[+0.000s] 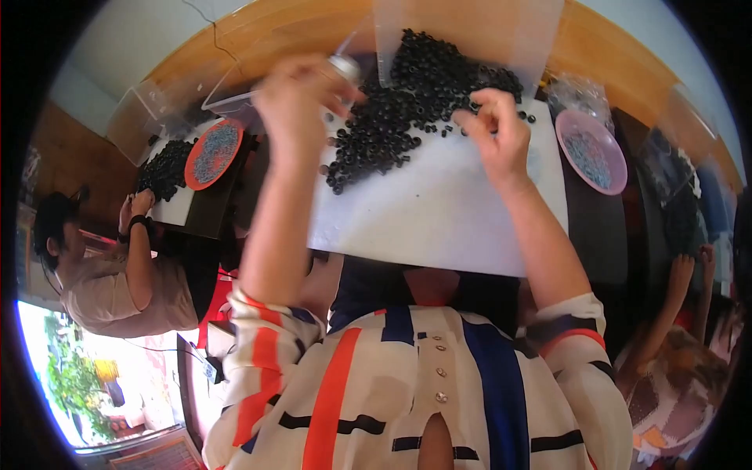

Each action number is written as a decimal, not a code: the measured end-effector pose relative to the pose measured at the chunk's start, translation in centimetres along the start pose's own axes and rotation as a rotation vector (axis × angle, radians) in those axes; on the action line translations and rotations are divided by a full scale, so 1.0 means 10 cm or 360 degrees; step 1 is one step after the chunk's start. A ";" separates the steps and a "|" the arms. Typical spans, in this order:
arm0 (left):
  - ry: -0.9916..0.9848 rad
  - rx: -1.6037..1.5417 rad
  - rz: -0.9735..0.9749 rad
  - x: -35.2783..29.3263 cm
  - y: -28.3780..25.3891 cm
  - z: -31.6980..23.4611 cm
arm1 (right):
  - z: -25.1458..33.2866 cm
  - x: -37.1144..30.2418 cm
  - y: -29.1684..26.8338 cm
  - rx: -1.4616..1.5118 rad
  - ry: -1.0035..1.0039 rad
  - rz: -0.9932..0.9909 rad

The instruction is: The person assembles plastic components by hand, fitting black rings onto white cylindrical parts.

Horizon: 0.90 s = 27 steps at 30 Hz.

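Observation:
A big heap of small black ring-like parts (380,129) spreads over the white board (423,219) before me. My left hand (294,98) is raised over the heap's left side, smeared by motion. Beside its fingers is a whitish round object (345,69); whether the hand holds it I cannot tell. At the heap's right edge, my right hand (501,137) has its fingers bent and the thumb close to the index finger. Anything pinched there is too small or blurred to make out.
A pink bowl (615,176) of small grey-blue pieces stands right of the board. At left are an orange bowl (205,186) of similar pieces and a co-worker (117,290) handling black parts. Behind the heap is a clear plastic bin (501,39). Another person's arms (674,294) show far right.

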<state>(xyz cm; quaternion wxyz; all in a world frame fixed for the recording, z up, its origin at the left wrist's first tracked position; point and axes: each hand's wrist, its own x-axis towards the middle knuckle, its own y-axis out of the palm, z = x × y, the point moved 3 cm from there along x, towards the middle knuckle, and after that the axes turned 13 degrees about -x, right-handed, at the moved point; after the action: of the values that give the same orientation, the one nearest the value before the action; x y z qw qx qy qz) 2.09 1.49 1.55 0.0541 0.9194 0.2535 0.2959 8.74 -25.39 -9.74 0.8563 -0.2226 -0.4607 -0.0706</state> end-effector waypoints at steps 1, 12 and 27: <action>-0.0008 -0.0003 0.0041 0.03 0.08 -0.01 | -0.07 0.07 -0.05 -0.0029 0.0131 -0.0043; 0.0340 0.0774 0.1071 -0.86 0.53 0.82 | -0.58 0.14 -0.25 0.0098 0.0480 0.0121; 0.0349 0.0958 0.1364 -1.37 1.02 1.42 | -0.45 0.09 -0.22 0.0104 0.0400 0.0653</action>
<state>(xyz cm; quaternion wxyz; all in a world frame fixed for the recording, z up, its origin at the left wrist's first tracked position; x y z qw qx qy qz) 5.09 -13.48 -14.57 -0.3646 0.8790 -0.0668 0.3001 11.94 -29.25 -10.45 0.9100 -0.2731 -0.2977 0.0927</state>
